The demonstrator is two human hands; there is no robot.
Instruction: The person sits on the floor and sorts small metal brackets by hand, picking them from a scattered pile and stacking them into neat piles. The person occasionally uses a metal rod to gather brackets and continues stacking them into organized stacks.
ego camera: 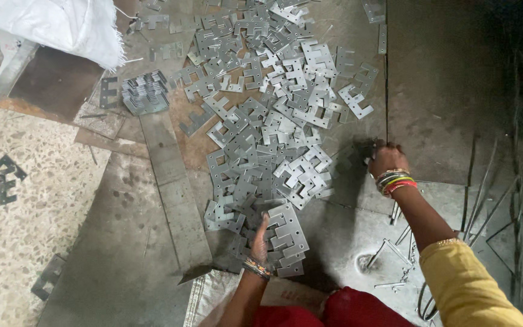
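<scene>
head view: the left hand (pixel 260 242) has its grip clamped on a stack of notched plates (pixel 286 233) fanning out to its right. the right hand (pixel 387 158) pinches plates at the heap's (pixel 267 121) edge, the heap lying to its left.

The left hand (pixel 260 242) partly hides its stack of plates (pixel 286 233); the right hand's (pixel 387 158) fingertips blur into shadow.

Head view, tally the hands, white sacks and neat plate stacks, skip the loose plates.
Hands: 2, left hand, right hand
White sack: 1
Plate stacks: 2, floor stack, held stack at the left hand
Total: 5
</scene>
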